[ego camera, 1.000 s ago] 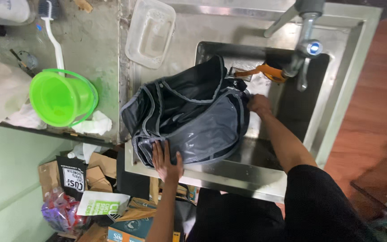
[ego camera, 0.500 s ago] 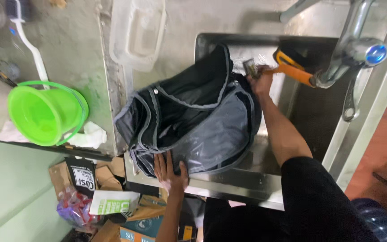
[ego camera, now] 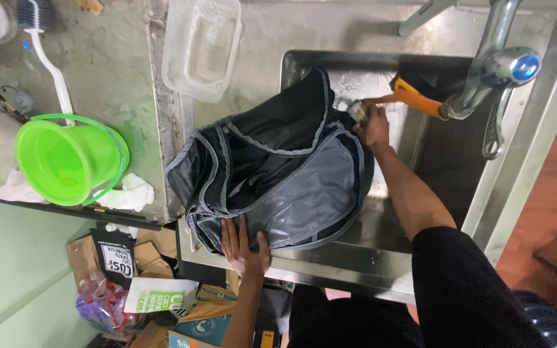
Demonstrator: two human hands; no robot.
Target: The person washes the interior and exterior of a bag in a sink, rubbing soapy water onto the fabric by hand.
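Right hand point(ego camera: 376, 126) closed around the grip end of an orange-handled spray nozzle point(ego camera: 402, 98), held at the far edge of the bag, over the sink basin. Nozzle head small and metallic, just left of the knuckles, touching or nearly touching the bag's rim (exact contact not discernible). Orange handle angled off to the right toward the tap.

Left hand point(ego camera: 245, 247) flat, fingers spread wide, pressed on the near edge of the dark grey bag point(ego camera: 285, 174), gripping nothing. Forearm rising from below the counter edge.

Bag lying across the left rim of the sink point(ego camera: 356, 264), part in the basin, part over the counter lip. Opened out, light grey piping along the seams, lower panel glossy and apparently wet.

Chrome tap point(ego camera: 494, 67) standing at the far right of the basin, blue cap on its lever, spout angled toward the orange handle.

On the counter, far and left of the bag: clear rectangular plastic container point(ego camera: 202, 46), open side up. Further left: bright green bucket point(ego camera: 69, 161) lying tilted, mouth toward the camera, with a white cloth point(ego camera: 130, 192) just beside its base. White-handled brush point(ego camera: 45, 45) lying on the counter beyond the bucket.

Below the counter, near left: cardboard boxes and printed packets point(ego camera: 143, 283) piled on the floor.
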